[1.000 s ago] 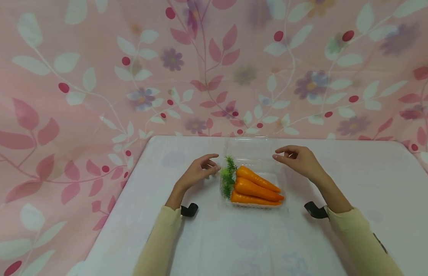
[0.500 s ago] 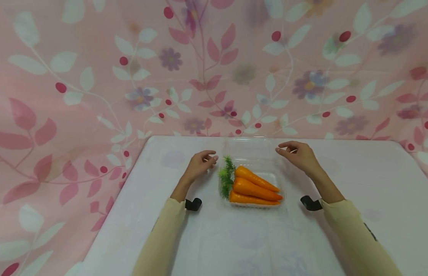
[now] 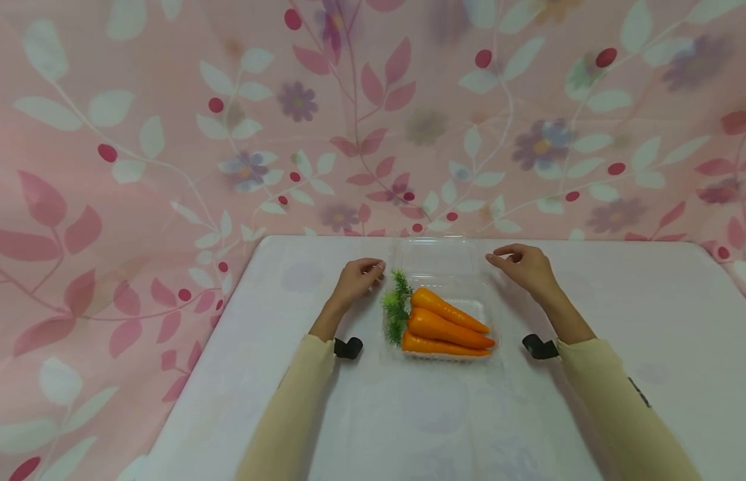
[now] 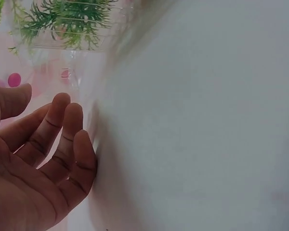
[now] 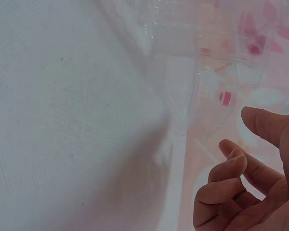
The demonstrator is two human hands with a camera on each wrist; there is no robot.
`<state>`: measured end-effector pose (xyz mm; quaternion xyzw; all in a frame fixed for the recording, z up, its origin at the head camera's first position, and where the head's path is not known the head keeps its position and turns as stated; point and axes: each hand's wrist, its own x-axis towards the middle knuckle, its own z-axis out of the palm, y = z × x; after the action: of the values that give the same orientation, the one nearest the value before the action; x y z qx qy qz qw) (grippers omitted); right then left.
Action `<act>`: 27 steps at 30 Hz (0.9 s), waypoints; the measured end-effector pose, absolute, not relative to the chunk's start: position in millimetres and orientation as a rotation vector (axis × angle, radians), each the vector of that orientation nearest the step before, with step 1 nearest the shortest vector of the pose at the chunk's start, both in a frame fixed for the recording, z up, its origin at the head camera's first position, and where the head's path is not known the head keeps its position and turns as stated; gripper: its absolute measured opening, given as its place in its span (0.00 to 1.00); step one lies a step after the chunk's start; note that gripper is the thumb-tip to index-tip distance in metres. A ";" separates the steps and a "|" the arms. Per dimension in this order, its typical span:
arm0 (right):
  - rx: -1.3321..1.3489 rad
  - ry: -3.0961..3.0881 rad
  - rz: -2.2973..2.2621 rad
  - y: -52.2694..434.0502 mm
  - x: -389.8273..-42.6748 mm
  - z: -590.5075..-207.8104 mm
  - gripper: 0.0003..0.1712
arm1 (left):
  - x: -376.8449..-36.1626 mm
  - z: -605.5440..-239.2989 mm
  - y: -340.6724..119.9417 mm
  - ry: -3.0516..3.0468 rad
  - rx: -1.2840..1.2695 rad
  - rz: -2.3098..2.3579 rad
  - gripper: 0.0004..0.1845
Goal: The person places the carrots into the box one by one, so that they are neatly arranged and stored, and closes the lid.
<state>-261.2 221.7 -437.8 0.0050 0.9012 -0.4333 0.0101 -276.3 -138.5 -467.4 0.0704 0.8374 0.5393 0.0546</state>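
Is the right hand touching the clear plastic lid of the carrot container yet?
Apart. The right wrist view shows open background between the right hand and the edge of the clear plastic lid.

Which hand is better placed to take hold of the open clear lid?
Probably the left hand: its fingers are almost at the lid edge. The right hand is slightly farther off.

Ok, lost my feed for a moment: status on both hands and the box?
Left hand and right hand empty, fingers loosely curled, flanking the clear lid. Lid open; three carrots in the tray. Nothing in the way.
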 end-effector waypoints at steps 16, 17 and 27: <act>0.016 2.723 -1.257 219.6 -267.5 -446.3 0.35 | -282.4 -465.0 -128.0 2.397 0.024 1.787 0.17; 0.010 2.721 -1.253 219.1 -268.0 -447.1 0.35 | -282.4 -464.6 -127.9 2.391 0.021 1.793 0.17; 0.039 2.689 -1.285 216.2 -270.1 -448.1 0.33 | -283.0 -458.7 -127.0 2.350 -0.005 1.802 0.20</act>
<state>-270.1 216.2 -448.1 0.0130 0.8993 -0.4297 0.0804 -283.0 -127.0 -458.7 -0.0016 0.7904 0.6060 0.0901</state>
